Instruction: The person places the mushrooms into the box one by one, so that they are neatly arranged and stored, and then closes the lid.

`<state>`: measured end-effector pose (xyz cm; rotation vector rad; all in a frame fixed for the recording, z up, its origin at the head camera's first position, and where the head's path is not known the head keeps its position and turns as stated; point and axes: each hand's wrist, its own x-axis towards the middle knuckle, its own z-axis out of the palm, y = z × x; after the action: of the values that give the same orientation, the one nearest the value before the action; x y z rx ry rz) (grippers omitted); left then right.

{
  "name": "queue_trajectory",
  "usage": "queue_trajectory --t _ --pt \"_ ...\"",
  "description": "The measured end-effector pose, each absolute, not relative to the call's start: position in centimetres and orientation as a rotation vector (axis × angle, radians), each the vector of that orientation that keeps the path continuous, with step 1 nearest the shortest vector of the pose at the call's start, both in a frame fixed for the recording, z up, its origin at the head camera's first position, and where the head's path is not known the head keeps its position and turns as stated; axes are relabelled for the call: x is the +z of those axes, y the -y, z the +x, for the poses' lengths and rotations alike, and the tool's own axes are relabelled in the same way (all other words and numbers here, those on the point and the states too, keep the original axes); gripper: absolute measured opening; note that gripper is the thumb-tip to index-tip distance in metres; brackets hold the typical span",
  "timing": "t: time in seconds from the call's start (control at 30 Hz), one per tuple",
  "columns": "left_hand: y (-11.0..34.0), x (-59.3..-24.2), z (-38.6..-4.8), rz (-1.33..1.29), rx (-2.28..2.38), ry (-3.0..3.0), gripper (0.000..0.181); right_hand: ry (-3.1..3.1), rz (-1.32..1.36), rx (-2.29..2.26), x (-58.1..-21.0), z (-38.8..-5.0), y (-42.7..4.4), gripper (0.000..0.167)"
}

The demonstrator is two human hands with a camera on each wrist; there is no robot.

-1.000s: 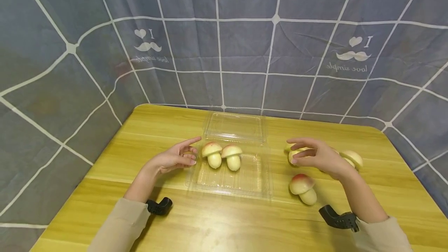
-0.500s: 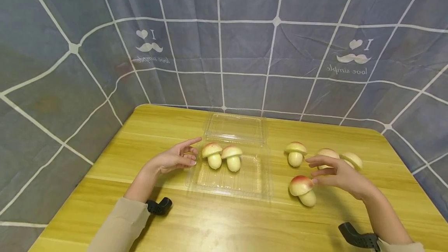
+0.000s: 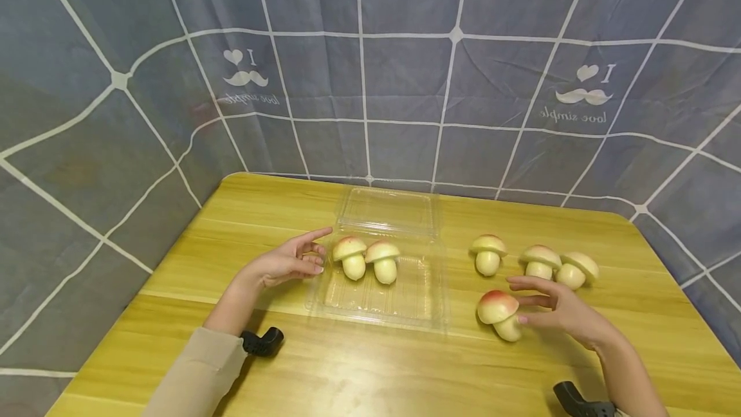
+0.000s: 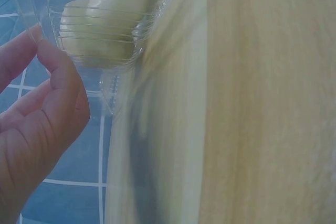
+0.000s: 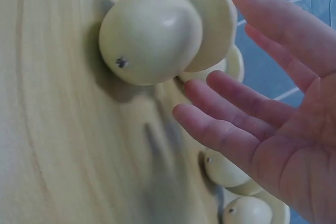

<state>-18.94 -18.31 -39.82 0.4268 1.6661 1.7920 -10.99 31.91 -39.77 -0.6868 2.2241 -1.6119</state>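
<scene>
My left hand is at the left edge of a clear plastic clamshell container. Its thumb and a fingertip appear to pinch the container's rim in the left wrist view. Two toy mushrooms with pale stems, a left one and a right one, lie side by side in the container. My right hand is spread beside a red-capped toy mushroom on the table. Its thumb is close to the stem; whether it touches cannot be told. In the right wrist view, the stem stands apart from the fingers.
Behind the right hand lie three more toy mushrooms: a single one, then a middle one and a right one touching each other. The container's open lid lies toward the back. A grey checked curtain surrounds the wooden table.
My right hand has moved right and toward me, from above the single back mushroom to beside the red-capped one. The left hand and the container have stayed put.
</scene>
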Motion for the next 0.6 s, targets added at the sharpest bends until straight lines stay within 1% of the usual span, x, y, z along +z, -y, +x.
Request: queue_trajectory --t 0.33,0.6 --pt "18.3 -40.0 -19.0 0.436 1.798 -1.663 0.084 -2.103 -0.702 -1.631 -40.6 -11.0 -32.0 0.059" --pt "18.3 -40.0 -19.0 0.433 1.797 -1.666 0.084 -2.083 -0.709 -1.612 -41.1 -11.0 -31.7 0.059"
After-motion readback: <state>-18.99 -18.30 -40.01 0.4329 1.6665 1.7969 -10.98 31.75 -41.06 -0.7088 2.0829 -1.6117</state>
